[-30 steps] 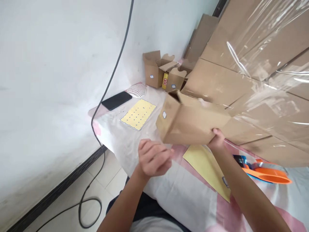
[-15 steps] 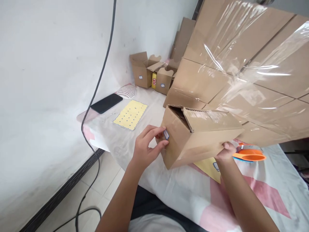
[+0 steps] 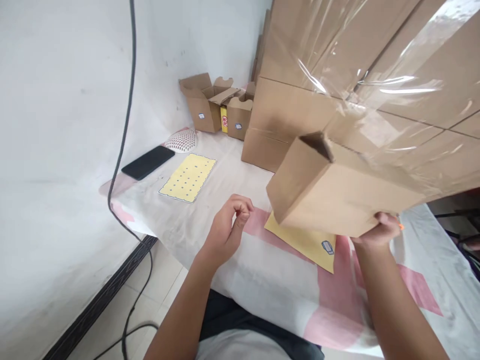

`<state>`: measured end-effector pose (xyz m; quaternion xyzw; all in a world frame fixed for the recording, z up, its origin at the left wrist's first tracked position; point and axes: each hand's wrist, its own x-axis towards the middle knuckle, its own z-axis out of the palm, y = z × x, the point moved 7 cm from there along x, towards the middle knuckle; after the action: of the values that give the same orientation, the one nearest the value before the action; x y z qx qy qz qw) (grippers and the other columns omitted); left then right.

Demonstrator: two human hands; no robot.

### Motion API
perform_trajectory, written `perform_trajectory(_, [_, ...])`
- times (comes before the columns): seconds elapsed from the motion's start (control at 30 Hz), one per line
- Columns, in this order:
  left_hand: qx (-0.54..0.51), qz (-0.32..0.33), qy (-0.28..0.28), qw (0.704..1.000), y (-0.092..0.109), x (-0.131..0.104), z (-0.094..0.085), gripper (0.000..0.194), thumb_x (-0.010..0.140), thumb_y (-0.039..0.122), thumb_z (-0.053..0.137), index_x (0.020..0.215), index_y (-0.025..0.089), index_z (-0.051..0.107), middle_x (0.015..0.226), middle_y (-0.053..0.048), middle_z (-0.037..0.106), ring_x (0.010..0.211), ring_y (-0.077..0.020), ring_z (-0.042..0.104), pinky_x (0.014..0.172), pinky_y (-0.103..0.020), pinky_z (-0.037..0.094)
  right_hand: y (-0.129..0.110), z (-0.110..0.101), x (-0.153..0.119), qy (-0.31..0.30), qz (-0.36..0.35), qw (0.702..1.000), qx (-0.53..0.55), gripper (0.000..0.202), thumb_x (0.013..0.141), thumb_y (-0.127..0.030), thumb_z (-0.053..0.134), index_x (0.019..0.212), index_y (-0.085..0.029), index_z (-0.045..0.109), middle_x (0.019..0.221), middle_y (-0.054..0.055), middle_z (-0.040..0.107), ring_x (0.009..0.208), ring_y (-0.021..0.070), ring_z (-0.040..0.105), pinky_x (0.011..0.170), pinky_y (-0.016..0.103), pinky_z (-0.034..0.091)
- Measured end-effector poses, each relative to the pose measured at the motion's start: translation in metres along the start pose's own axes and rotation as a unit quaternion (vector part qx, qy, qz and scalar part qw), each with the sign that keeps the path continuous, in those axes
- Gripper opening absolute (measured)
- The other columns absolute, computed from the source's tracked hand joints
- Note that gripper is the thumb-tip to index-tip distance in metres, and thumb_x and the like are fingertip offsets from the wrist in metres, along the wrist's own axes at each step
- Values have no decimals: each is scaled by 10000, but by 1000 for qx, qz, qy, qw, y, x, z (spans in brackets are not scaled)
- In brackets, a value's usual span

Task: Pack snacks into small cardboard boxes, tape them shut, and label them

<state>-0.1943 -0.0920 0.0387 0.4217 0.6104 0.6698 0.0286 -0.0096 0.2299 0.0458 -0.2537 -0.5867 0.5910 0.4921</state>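
My right hand [image 3: 380, 230] grips the lower right part of a brown cardboard box [image 3: 337, 190], which is tilted and held above the table. A gap shows at the box's top left edge. My left hand [image 3: 230, 225] is off the box, to its left, with thumb and fingers curled together; whether something small is between the fingertips cannot be made out. Under the box lies a yellow sheet [image 3: 307, 245] with one blue-edged label. Another yellow sheet [image 3: 189, 177], dotted with small blue marks, lies further left.
A black phone [image 3: 148, 162] and a white perforated piece [image 3: 182, 140] lie at the left. Small open boxes [image 3: 204, 112] stand at the back. Film-wrapped cartons [image 3: 292, 107] fill the right rear. A black cable [image 3: 127, 110] hangs at the left.
My left hand has come away from the box's labelled side, and its fingers have closed together. The blue-edged label no longer shows there. My right hand has moved the box rightward.
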Motion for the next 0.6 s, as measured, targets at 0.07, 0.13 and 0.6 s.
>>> perform_trajectory(0.07, [6,-74,-51,996,-14,9,20,170,1051,354,482,937,238,531,902,-29,666,803,-153,622,723,-303,506,-15,-19,8,41,-38,998,-11,577,522,-364,522,1043,-347,767,1174,78,775,1131,426,714,854,618,562])
perform_trajectory(0.13, [43,-143,-131,980,-29,23,52,85,1013,330,528,1005,248,549,895,-5,710,786,-150,634,703,-289,495,-23,-39,13,63,-52,996,-28,565,513,-356,525,1022,-341,770,1174,83,772,1127,422,713,840,607,559])
perform_trajectory(0.6, [306,-164,-422,838,-77,54,200,151,826,153,612,690,211,643,904,-48,662,800,-212,634,675,-324,380,-47,-121,-1,149,-52,986,-44,529,442,-258,634,958,-286,747,1078,67,791,1152,419,694,951,617,538])
